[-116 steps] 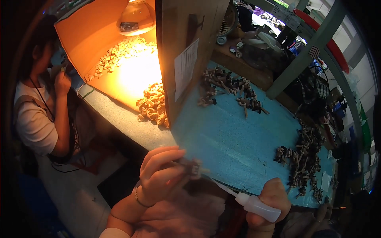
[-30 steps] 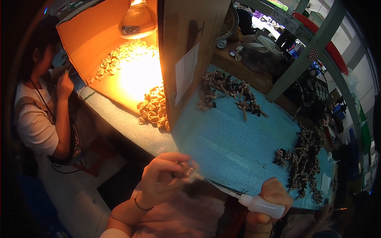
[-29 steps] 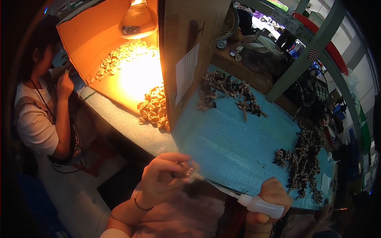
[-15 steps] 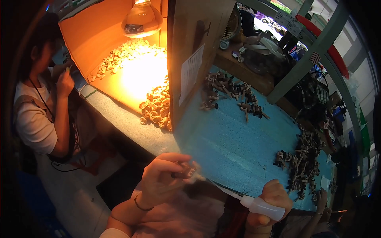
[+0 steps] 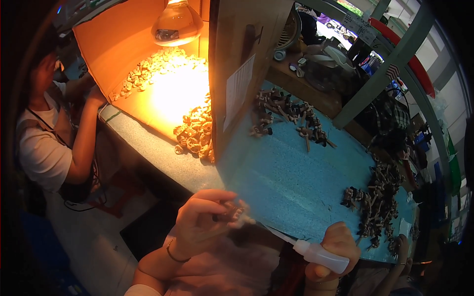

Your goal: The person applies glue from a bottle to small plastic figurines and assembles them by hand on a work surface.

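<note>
In my left hand, closed at the front edge of the table, is a small brown and pale figurine, pinched between thumb and fingers. Its details are blurred. To its right, my right hand wraps round a white squeeze bottle with a long thin nozzle. The bottle lies tilted, its nozzle pointing up and left toward the figurine, with a gap between them. Several similar figurines lie in a pile at the right of the blue tabletop, and another group lies farther back.
A lit heat lamp hangs over many small tan pieces in an open cardboard box. A cardboard wall divides it from the blue table. A co-worker sits at the left; another person's hand is at the right edge.
My right hand and the bottle have shifted slightly left and up, bringing the nozzle a little closer to the figurine. My left hand is nearly still. The co-worker's hands have moved toward the box.
</note>
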A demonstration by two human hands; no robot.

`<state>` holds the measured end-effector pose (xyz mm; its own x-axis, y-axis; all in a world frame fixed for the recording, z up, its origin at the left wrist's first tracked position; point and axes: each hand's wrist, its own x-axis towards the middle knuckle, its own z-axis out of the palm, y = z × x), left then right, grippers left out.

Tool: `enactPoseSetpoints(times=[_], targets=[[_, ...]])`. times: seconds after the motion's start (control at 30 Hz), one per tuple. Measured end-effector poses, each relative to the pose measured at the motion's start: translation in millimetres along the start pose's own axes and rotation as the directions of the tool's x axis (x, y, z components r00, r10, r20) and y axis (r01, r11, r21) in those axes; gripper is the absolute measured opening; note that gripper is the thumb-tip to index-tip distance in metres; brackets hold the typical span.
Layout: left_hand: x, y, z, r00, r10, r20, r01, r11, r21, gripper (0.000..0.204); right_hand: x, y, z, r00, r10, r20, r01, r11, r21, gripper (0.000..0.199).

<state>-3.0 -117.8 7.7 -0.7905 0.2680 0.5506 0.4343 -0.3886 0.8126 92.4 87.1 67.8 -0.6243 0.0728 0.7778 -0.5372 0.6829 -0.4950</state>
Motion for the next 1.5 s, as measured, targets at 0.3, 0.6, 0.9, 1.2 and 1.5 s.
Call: enactPoseSetpoints(times=[0.3, 0.6, 0.9, 1.2, 1.5], targets=[[-1.3, 0.1, 1.9, 0.992, -0.076, -0.102, 0.074, 0.997, -0.024, 0.033, 20.5, 86.4, -3.7, 0.887, 0.395, -0.238, -0.376, 0.918, 0.123, 0.038], [-22.5, 2.0, -15.3, 0.971, -0.153, -0.184, 0.142, 0.987, -0.069, 0.026, 49.7, 288.2, -42.5, 0.660, 0.653, -0.370, -0.736, 0.661, -0.146, 0.036], [-34.9, 3.9, -50.7, 0.956, -0.174, -0.238, 0.189, 0.981, 0.041, 0.026, 51.3, 308.0, -44.0, 0.572, 0.650, -0.501, -0.795, 0.289, -0.533, 0.055], [-33.7, -5.0, -62.9, 0.898, -0.066, -0.436, 0.002, 0.989, -0.146, 0.019, 69.0, 36.0, 120.6, 0.862, -0.394, 0.319, 0.449, 0.886, -0.120, 0.024], [-51.0, 12.9, -82.9, 0.820, -0.156, -0.551, 0.003, 0.963, -0.269, 0.025, 41.0, 37.4, 272.3, 0.810, -0.187, 0.556, 0.464, 0.784, -0.412, 0.015]])
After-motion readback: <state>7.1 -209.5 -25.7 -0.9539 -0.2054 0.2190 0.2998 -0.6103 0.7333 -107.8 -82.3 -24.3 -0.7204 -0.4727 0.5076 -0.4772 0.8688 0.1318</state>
